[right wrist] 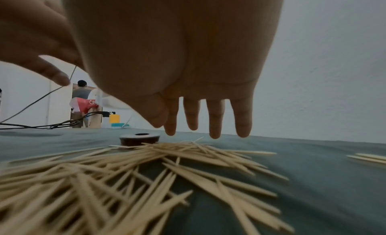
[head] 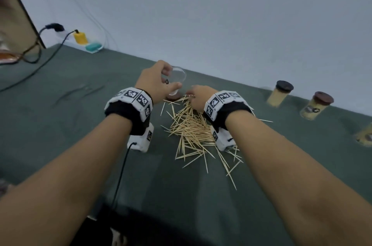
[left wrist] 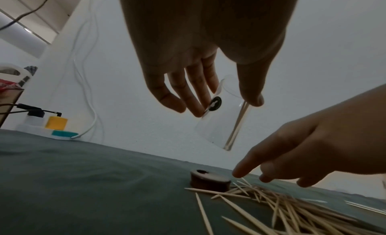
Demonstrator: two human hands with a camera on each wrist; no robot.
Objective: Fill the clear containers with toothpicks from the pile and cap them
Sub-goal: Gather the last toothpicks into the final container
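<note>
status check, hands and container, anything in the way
Left hand holds clear container tilted, nearly empty. Right hand open over toothpick pile. Brown cap beside pile, nothing blocking.

Left hand (left wrist: 200, 45) pinches a clear plastic cylinder container (left wrist: 221, 116) w/ round black sticker, thumb vs fingers (left wrist: 194, 96), tilted, couple toothpicks inside. Below the fingertips: dark brown round cap (left wrist: 208, 180) on green cloth (left wrist: 94, 189). Right hand (left wrist: 309, 149) fingers hover just over the pale wooden toothpick pile (left wrist: 292, 210).

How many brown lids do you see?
3: one loose brown lid lies on the table beside the toothpick pile; two cap the filled jars at far right. More may be hidden.
</note>
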